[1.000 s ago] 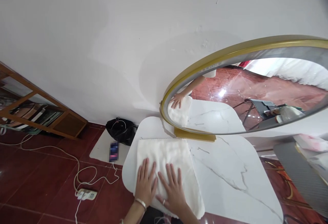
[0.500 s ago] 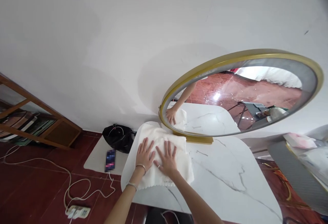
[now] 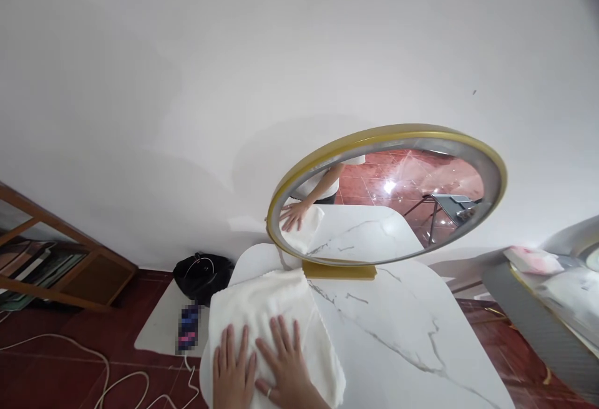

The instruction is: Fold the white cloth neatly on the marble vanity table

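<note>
A white cloth [image 3: 266, 293] with a scalloped edge lies spread over the left part of a white marbled table [image 3: 397, 334]. Both hands press on it, palms down. My left hand [image 3: 233, 362] rests flat on its left side, fingers pointing away from me. Close beside it, my right hand [image 3: 286, 359] lies flat with its fingers spread, a ring on one finger. The wrists run out of view at the bottom. Just beyond the cloth stands a round gold-framed mirror [image 3: 384, 234] on a gold base [image 3: 339, 270], reflecting an arm and the cloth.
Left of the table, a black bag [image 3: 201, 278] and a blurred-out phone [image 3: 188, 328] on a cable lie on a pale surface. A wooden shelf [image 3: 100, 275] stands at far left. To the right is a grey cabinet [image 3: 528, 322] with a pink-and-white packet [image 3: 533, 260].
Both hands have drawn toward me, and the cloth has slid nearer the table's front edge and looks flatter. The view has tilted up and shifted, so the mirror appears lower and more leftward.
</note>
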`<move>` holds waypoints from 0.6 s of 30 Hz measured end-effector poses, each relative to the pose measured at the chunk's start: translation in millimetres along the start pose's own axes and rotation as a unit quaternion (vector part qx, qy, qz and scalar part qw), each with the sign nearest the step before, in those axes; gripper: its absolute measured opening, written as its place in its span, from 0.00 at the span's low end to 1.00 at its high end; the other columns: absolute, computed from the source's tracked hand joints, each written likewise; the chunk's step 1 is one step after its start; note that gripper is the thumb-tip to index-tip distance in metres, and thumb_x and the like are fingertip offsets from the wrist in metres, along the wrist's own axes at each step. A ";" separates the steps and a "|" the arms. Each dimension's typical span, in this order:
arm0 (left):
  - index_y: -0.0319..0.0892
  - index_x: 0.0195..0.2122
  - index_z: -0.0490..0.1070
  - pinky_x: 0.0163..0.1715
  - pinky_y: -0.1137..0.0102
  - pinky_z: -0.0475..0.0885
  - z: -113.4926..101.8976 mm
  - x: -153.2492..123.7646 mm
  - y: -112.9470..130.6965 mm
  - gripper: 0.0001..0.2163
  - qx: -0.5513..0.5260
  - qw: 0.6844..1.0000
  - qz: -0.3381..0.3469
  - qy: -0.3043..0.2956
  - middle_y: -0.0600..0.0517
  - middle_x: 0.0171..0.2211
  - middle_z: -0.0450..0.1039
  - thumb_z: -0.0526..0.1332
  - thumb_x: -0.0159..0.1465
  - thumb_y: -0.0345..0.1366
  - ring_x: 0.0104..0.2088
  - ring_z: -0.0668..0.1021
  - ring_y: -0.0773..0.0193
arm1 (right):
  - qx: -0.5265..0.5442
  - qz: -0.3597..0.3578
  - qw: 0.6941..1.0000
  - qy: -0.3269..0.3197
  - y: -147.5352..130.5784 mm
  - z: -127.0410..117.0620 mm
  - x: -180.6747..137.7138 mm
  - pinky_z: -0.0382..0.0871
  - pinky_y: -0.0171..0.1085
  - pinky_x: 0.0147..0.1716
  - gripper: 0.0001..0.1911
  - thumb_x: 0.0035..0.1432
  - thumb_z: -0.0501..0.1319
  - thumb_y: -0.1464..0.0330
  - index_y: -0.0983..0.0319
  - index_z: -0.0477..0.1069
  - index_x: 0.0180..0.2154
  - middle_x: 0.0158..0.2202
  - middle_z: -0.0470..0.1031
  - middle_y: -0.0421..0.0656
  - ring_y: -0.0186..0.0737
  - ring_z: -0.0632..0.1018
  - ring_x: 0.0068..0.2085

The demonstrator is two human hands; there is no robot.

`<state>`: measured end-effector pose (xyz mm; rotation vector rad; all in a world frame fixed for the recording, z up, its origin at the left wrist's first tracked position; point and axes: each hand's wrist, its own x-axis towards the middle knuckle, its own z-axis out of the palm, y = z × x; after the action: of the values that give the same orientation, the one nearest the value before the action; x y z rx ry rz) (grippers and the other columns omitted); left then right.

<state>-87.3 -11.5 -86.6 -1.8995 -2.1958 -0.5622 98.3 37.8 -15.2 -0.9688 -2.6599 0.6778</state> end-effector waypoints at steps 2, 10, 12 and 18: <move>0.50 0.67 0.45 0.60 0.52 0.57 7.2 -2.0 20.9 0.29 -0.001 0.999 0.015 -0.028 0.47 0.69 0.46 0.50 0.65 0.39 0.67 0.53 0.51 | -0.030 0.007 0.999 0.029 19.4 6.7 -18.6 0.35 0.70 0.59 0.38 0.63 0.53 0.51 0.49 0.40 0.67 0.70 0.30 0.49 0.62 0.40 0.68; 0.53 0.62 0.59 0.61 0.46 0.51 33.5 26.6 165.2 0.25 -0.084 0.981 0.082 -0.157 0.47 0.66 0.55 0.53 0.63 0.36 0.66 0.56 0.51 | -0.208 0.116 0.956 0.171 116.5 10.8 -121.9 0.50 0.66 0.58 0.39 0.60 0.55 0.49 0.51 0.45 0.67 0.66 0.50 0.53 0.64 0.59 0.64; 0.55 0.60 0.64 0.61 0.44 0.50 27.4 41.8 198.6 0.25 -0.120 0.970 0.045 -0.205 0.48 0.66 0.54 0.56 0.60 0.35 0.66 0.56 0.48 | -0.225 0.135 0.945 0.195 134.9 7.1 -145.9 0.57 0.64 0.56 0.39 0.59 0.56 0.48 0.51 0.46 0.67 0.64 0.56 0.53 0.64 0.64 0.61; 0.46 0.41 0.78 0.61 0.53 0.58 -3.2 116.8 236.6 0.16 -0.299 0.874 -0.202 -0.326 0.45 0.55 0.70 0.63 0.50 0.30 0.61 0.65 0.47 | -0.165 0.218 0.948 0.166 151.2 11.3 -179.0 0.69 0.56 0.50 0.32 0.57 0.55 0.45 0.44 0.57 0.62 0.61 0.62 0.46 0.59 0.69 0.58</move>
<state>125.1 119.8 -1.1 -2.1363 -3.2054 -0.8400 312.0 18.9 -110.0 -1.6282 -2.3134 0.1146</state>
